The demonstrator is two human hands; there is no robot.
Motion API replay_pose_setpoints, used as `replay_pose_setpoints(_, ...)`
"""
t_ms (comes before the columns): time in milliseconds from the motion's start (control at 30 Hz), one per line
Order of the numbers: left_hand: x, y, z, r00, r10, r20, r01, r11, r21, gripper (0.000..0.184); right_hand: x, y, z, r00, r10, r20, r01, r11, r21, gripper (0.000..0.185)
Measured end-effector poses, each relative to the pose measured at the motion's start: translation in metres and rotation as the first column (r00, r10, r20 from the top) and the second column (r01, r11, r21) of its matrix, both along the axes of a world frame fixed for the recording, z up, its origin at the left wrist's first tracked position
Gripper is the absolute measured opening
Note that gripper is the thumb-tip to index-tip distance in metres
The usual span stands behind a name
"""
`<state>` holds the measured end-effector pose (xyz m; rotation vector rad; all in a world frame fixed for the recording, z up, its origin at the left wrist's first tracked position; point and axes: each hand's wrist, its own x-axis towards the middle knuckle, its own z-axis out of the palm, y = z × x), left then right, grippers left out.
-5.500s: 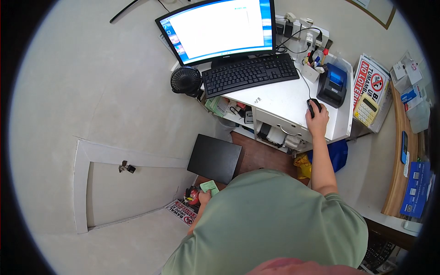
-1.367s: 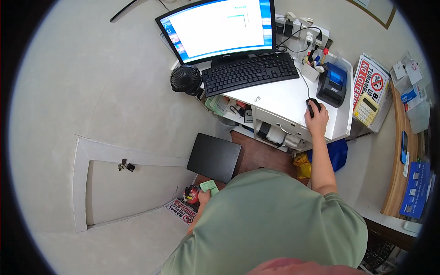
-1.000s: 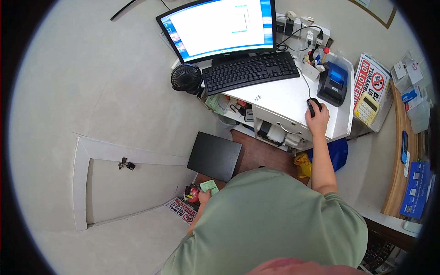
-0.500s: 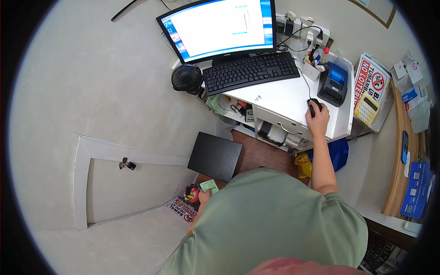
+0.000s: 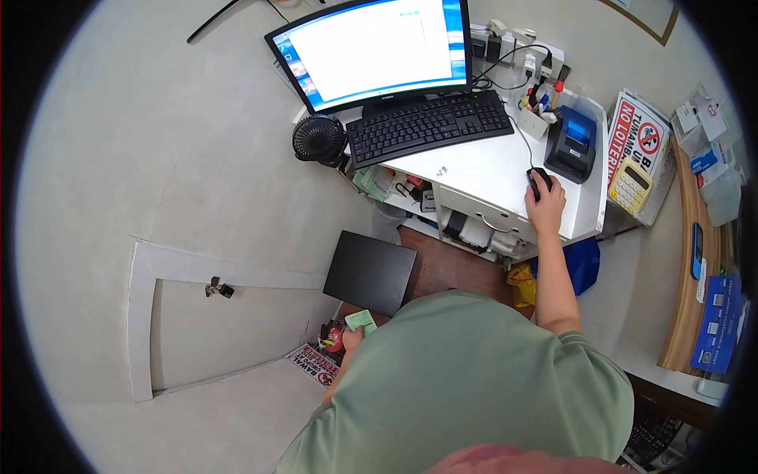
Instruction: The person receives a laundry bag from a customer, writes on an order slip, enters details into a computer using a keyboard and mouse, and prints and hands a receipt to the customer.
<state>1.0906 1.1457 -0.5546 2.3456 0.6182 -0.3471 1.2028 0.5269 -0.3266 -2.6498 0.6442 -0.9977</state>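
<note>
On the white desk's right part, my right hand (image 5: 545, 207) is wrapped over a black computer mouse (image 5: 538, 183). A cable runs from the mouse up behind the keyboard (image 5: 430, 126). My left hand (image 5: 353, 338) is low at my left side, closed on a green slip of paper (image 5: 362, 321). Part of that hand is hidden by my green shirt. A lit monitor (image 5: 375, 54) stands behind the keyboard, showing a mostly white window. Just right of the mouse sits a black and blue receipt printer (image 5: 572, 144).
A small black fan (image 5: 319, 139) stands at the desk's left end. A black square-topped box (image 5: 369, 272) is on the floor side, near a red fire extinguisher (image 5: 332, 337). To the right are a yellow calculator (image 5: 630, 187), printed signs (image 5: 638, 134) and a phone (image 5: 697, 250) on a wooden ledge.
The view has shifted very slightly. A small part of the window shown on the monitor looks different. Both hands keep their places, on the mouse and the green paper.
</note>
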Motion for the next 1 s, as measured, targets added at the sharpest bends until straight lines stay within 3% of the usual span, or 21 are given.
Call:
replay_pose_setpoints(200, 0.005, 0.004, -0.007, 0.999, -0.032, -0.017, 0.034, 0.993, 0.109, 0.038, 0.001, 0.000, 0.001, 1.000, -0.007, -0.024, 0.007, 1.000, 0.008, 0.044)
replay_pose_setpoints(500, 0.001, -0.003, 0.003, 0.999, 0.037, 0.008, -0.037, 0.998, -0.046, 0.036, 0.000, 0.002, 0.005, 0.999, -0.024, -0.029, 0.025, 1.000, 0.017, 0.056)
replay_pose_setpoints(1000, -0.009, 0.003, -0.008, 1.000, 0.020, 0.007, -0.020, 1.000, -0.007, 0.037, 0.000, 0.001, 0.002, 1.000, -0.029, -0.010, 0.030, 0.999, 0.033, 0.050)
